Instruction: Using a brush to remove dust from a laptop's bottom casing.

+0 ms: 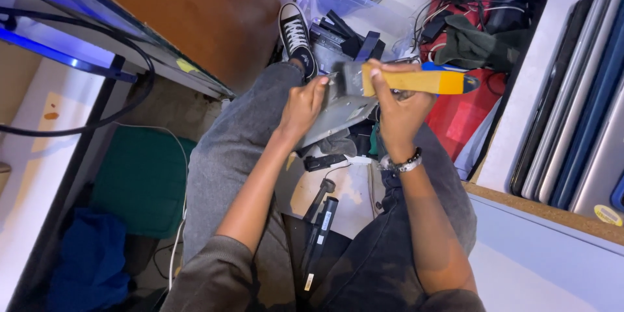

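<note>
The right hand [398, 112] is wrapping its fingers around the yellow handle of a tool [422, 81] with a blue end, holding it level just above the lap; the left hand [302, 107] is closing on the near edge of a flat grey metal device [338, 114], thumb on top and fingers underneath, tilting it up toward the tool; the tool's working end is meeting the device at its upper edge, though the exact contact point is too blurred to read. The device is looking thin, stiff and sheet-like, probably light but with hard edges, so a grip along the long side, as the left hand is taking it, seems the steady place to hold; the smooth casing may be slippery. A beaded bracelet [403, 162] is sitting on the right wrist. Below the hands, on the floor between the knees, a long black battery pack [320, 234] and small dark parts are lying on pale paper. Further out, a clear plastic bin [338, 0] is holding dark flat pieces and cables; a red bag [465, 117] is lying beside it under an olive cloth [478, 45]; to the right, a shelf [539, 201] is holding closed laptops [585, 110] standing on edge; a black sneaker [296, 36] is resting beside the bin.
</note>
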